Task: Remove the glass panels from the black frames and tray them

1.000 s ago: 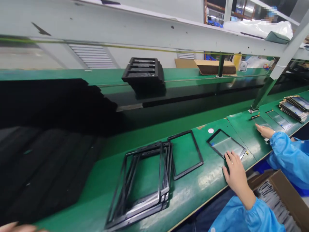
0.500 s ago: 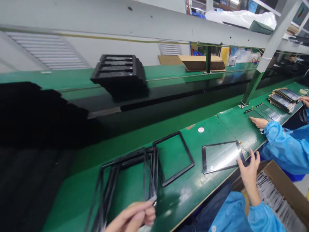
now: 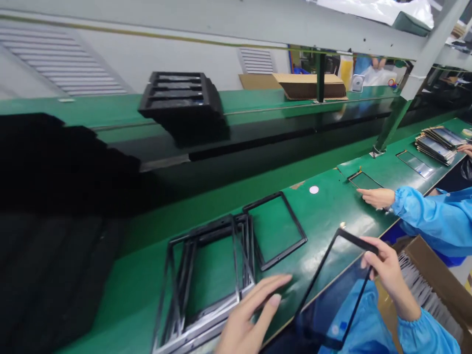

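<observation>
Raised and tilted over the bench edge is a clear glass touch panel [image 3: 334, 290] with a black border. My right hand [image 3: 387, 268] grips it by its right edge, thumb on the near face. A small flex tail sticks out near its top corner. My left hand [image 3: 252, 314] is open, thumb and fingers apart and nothing in them, just right of a stack of black tablet frames [image 3: 202, 227]. Beyond its fingertips a single black frame [image 3: 294, 216] lies flat on the green bench [image 3: 317, 216], partly against the stack.
At the right a co-worker's hand [image 3: 376, 197] touches another thin panel [image 3: 365, 181]. Farther off lies a pile of panels [image 3: 437, 142]. Dark stacked trays [image 3: 180, 93] stand behind, with a large black stack at left. A carton [image 3: 435, 275] sits below the bench edge.
My right hand has taken hold of the touch panel and lifted it off the bench, tilting it. My left hand has let go of the frame and moved right. The co-worker's hand has moved left.
</observation>
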